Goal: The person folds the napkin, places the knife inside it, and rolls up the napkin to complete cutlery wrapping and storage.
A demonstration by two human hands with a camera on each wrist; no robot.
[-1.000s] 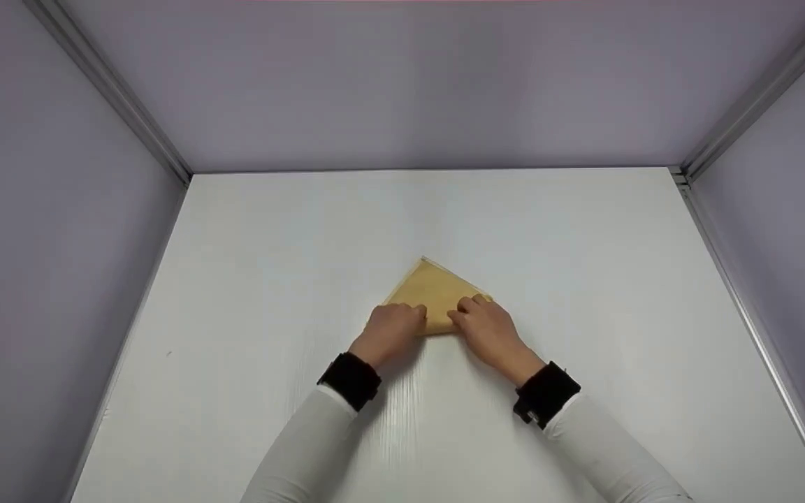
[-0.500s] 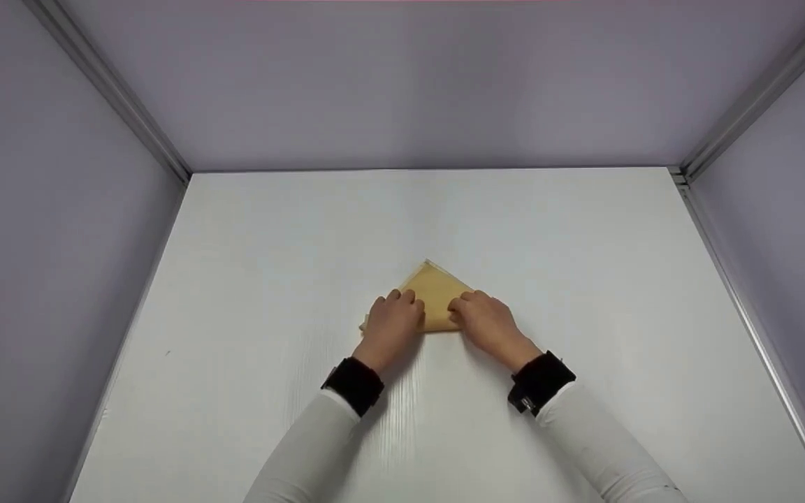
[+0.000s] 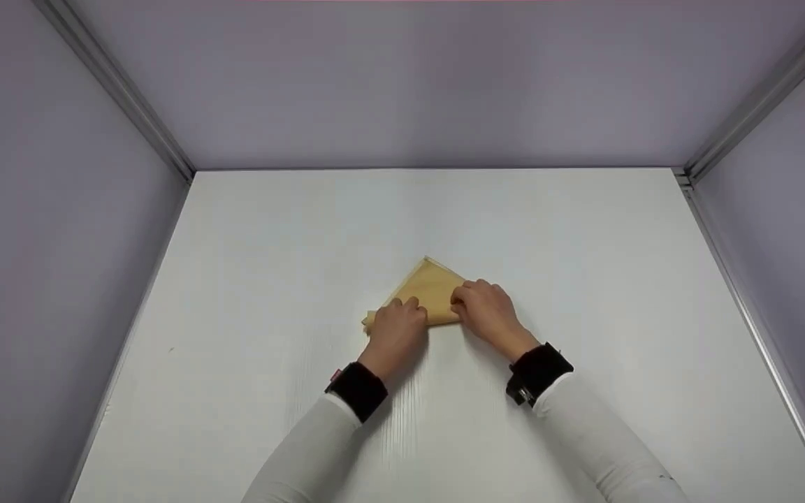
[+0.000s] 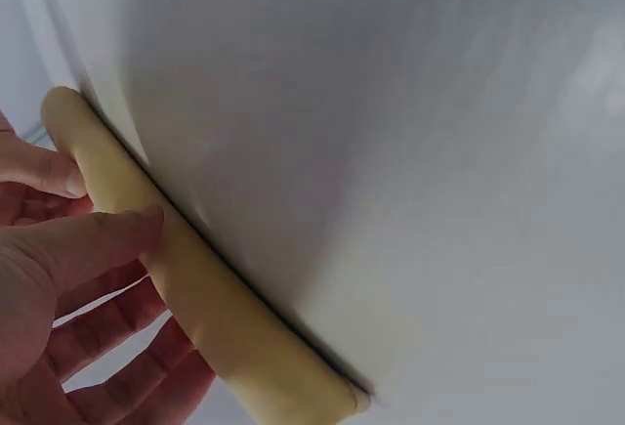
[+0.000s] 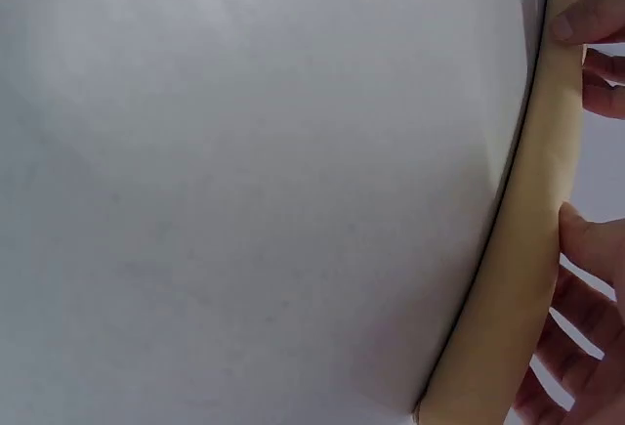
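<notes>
Gripping the rolled near edge of the tan cloth (image 3: 430, 290) near the table's (image 3: 584, 265) middle, the left hand (image 3: 395, 332) and right hand (image 3: 488, 314) are curling fingers round the roll, whose long axis is running left-right between them, equally near both.

No readable text, labels, brands, numbers or signs appear anywhere in these views, on the surfaces near the hands or beyond them.

tan cloth (image 3: 429, 293) | folded into triangle, near edge rolled | flat | centre of white table (image 3: 584, 265)
</notes>
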